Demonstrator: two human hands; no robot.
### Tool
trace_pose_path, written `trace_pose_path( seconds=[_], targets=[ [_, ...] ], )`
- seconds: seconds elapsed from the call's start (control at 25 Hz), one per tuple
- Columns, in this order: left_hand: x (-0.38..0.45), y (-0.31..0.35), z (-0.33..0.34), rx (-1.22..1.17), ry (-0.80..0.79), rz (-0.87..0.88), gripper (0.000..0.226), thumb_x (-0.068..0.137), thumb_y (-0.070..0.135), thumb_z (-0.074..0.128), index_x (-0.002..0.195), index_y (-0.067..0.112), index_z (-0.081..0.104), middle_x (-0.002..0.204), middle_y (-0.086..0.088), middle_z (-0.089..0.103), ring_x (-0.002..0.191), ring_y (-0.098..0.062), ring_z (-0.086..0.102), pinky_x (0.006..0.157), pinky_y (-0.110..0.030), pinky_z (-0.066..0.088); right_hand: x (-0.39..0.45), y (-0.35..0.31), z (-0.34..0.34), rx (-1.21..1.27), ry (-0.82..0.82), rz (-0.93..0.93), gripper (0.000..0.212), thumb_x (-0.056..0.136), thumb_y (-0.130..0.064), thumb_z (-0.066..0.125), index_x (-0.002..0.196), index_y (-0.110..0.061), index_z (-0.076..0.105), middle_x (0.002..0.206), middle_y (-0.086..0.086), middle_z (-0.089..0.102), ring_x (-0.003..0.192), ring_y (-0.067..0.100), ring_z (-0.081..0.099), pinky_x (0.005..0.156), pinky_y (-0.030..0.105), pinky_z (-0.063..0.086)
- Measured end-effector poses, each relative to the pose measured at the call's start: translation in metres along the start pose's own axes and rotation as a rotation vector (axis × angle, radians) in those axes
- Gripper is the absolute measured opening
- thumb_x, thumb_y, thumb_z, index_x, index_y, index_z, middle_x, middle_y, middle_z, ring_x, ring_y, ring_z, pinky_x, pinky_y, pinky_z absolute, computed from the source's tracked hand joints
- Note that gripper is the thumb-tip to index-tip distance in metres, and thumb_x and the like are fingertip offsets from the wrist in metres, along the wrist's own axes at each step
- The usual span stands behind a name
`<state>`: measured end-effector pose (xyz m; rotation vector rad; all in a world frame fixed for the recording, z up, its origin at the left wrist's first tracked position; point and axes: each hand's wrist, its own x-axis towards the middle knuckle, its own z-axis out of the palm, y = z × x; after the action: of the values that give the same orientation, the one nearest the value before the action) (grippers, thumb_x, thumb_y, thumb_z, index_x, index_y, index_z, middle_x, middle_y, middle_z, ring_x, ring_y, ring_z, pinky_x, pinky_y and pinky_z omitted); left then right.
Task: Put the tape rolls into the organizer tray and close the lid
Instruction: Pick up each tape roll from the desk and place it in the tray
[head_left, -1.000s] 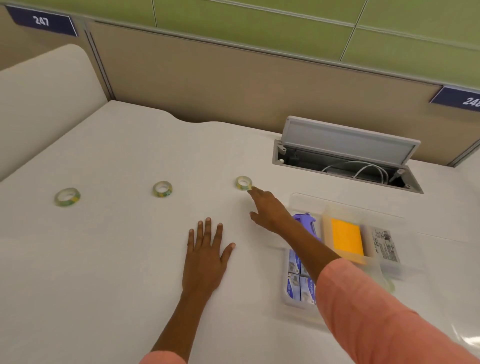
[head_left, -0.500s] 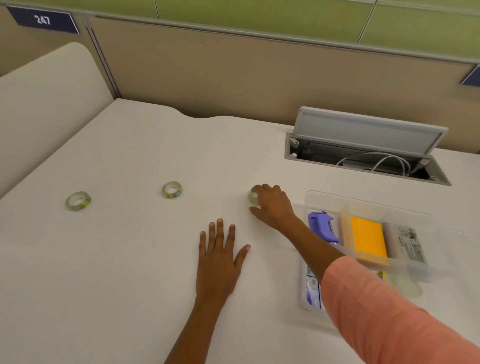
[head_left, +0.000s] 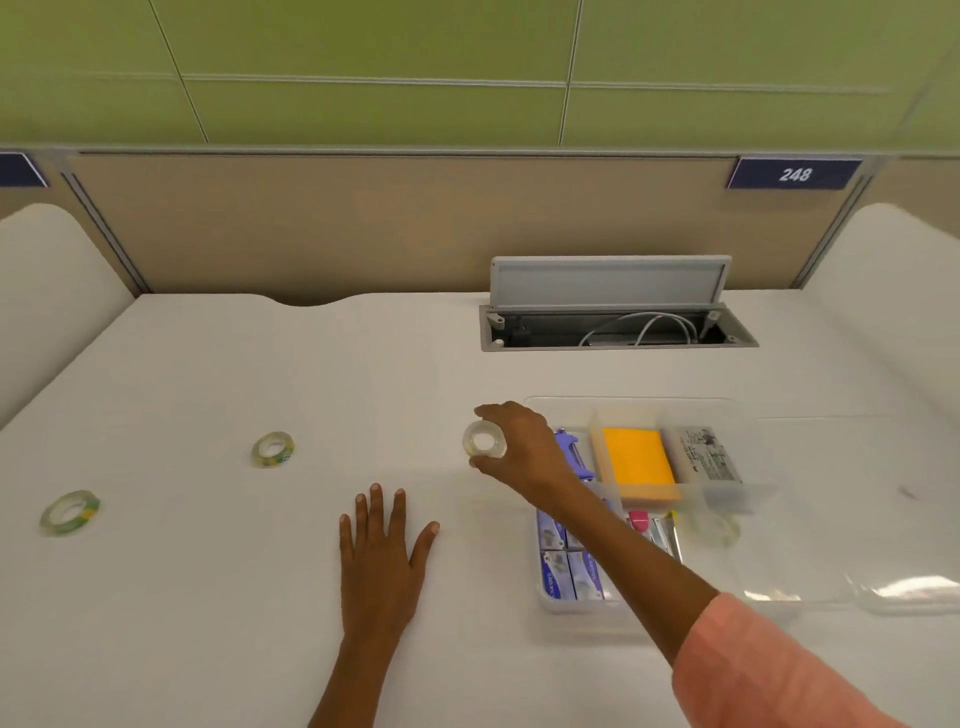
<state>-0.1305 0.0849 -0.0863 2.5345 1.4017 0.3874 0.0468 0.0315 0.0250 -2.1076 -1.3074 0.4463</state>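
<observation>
Green panelled wall (head_left: 363, 62) at far side; below it a beige partition (head_left: 363, 223) carrying a blue number plate "248" (head_left: 794, 174). White tabletop (head_left: 234, 597) fills the near field, flanked left and right by white rounded dividers (head_left: 47, 291). Grey cable hatch (head_left: 613, 306) set into the tabletop at far right, flap raised, white cables visible inside.

Clear organizer tray (head_left: 639, 415) sits on the tabletop right of centre, lid off or open; a clear lid panel (head_left: 904, 592) lies at its near right. Tray contents: yellow pad (head_left: 636, 462), printed white box (head_left: 704, 454), purple tool (head_left: 569, 449), blue-white small boxes (head_left: 563, 571), and what looks like a clear tape roll (head_left: 717, 527) in the near right compartment, blurred.

Right hand (head_left: 524, 447), pink sleeve (head_left: 769, 670), is just left of the tray's left edge, pinching a tape roll (head_left: 484, 440) between thumb and fingers, roll lifted clear of the tabletop, open core facing the camera.

Left hand (head_left: 384, 551) flat on the tabletop, fingers spread, holding nothing, near and left of the right hand.

Two green-yellow tape rolls remain flat on the tabletop: middle roll (head_left: 272, 449) well left of the held roll; left roll (head_left: 69, 512) nearer, close to the left edge.
</observation>
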Motion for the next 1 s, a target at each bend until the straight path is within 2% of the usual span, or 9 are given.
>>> trace_pose_path(
  seconds=[0.08,0.16,0.24,0.36,0.48,0.56,0.8,0.92,1.0],
  targets=[
    [0.004,0.017,-0.011,-0.083,-0.051,-0.079,0.087,0.078,0.07,-0.002,0.138,0.016,0.029,0.151,-0.016,0.022,0.141,-0.03,0.012,0.115,-0.048,0.002,-0.022,0.013,-0.031,0.081,0.106,0.041,0.057,0.074,-0.023,0.074,0.126,-0.017,0.05,0.13,0.006,0.056,0.117,0.024,0.051,0.101,0.036,0.04],
    [0.008,0.043,-0.021,-0.236,-0.123,-0.159,0.067,0.086,0.059,0.018,0.139,0.019,0.026,0.151,-0.016,0.019,0.142,-0.029,0.004,0.114,-0.053,-0.001,-0.043,0.034,-0.06,0.099,0.217,0.094,0.056,0.07,-0.025,0.077,0.121,-0.018,0.054,0.124,0.004,0.061,0.108,0.024,0.057,0.095,0.041,0.048],
    [0.006,0.075,-0.027,-0.355,-0.117,-0.113,0.056,0.09,0.048,0.03,0.139,0.021,0.025,0.152,-0.014,0.018,0.142,-0.026,0.003,0.114,-0.051,-0.002,-0.067,0.061,-0.087,0.048,0.306,0.175,0.057,0.069,-0.026,0.079,0.119,-0.016,0.056,0.119,0.008,0.063,0.101,0.025,0.06,0.089,0.045,0.052],
    [-0.006,0.12,-0.025,-0.437,-0.119,0.046,0.057,0.09,0.049,0.03,0.14,0.023,0.021,0.155,-0.008,0.01,0.143,-0.022,0.0,0.114,-0.046,-0.003,-0.1,0.104,-0.122,0.002,0.364,0.32,0.056,0.067,-0.022,0.08,0.117,-0.011,0.058,0.115,0.014,0.062,0.097,0.029,0.06,0.087,0.047,0.052],
    [-0.02,0.144,-0.014,-0.438,-0.177,0.163,0.096,0.066,0.081,-0.002,0.142,0.024,0.011,0.156,-0.002,-0.001,0.142,-0.018,-0.006,0.114,-0.044,-0.007,-0.131,0.138,-0.142,-0.021,0.325,0.448,0.052,0.065,-0.013,0.08,0.113,-0.01,0.06,0.112,0.017,0.062,0.094,0.031,0.062,0.085,0.038,0.05],
    [-0.023,0.147,-0.005,-0.391,-0.214,0.176,0.113,0.051,0.086,-0.015,0.142,0.022,0.005,0.155,0.0,-0.007,0.142,-0.018,-0.009,0.113,-0.046,-0.007,-0.147,0.152,-0.144,-0.039,0.257,0.499,0.051,0.064,-0.01,0.079,0.112,-0.013,0.06,0.109,0.018,0.061,0.094,0.031,0.061,0.083,0.034,0.046],
    [-0.026,0.148,-0.007,-0.278,-0.234,0.166,0.113,0.052,0.083,-0.019,0.142,0.019,0.0,0.155,0.001,-0.011,0.142,-0.021,-0.013,0.113,-0.051,-0.005,-0.162,0.164,-0.126,-0.03,0.125,0.595,0.055,0.057,-0.019,0.085,0.107,-0.014,0.062,0.103,0.01,0.066,0.088,0.025,0.058,0.076,0.033,0.047],
    [-0.027,0.151,-0.01,-0.296,-0.274,0.136,0.081,0.077,0.067,0.007,0.142,0.018,0.001,0.155,0.001,-0.011,0.142,-0.022,-0.013,0.112,-0.053,-0.005,-0.159,0.166,-0.114,-0.074,0.065,0.644,0.052,0.057,-0.02,0.083,0.104,-0.011,0.063,0.108,0.01,0.066,0.095,0.027,0.06,0.07,0.028,0.039],
    [-0.027,0.151,-0.01,-0.292,-0.283,0.128,0.077,0.078,0.06,0.014,0.142,0.02,0.001,0.155,0.001,-0.01,0.142,-0.023,-0.013,0.112,-0.054,-0.005,-0.157,0.168,-0.11,-0.108,0.062,0.651,0.051,0.058,-0.02,0.082,0.104,-0.013,0.062,0.11,0.011,0.066,0.1,0.029,0.059,0.071,0.027,0.038]
  ],
)
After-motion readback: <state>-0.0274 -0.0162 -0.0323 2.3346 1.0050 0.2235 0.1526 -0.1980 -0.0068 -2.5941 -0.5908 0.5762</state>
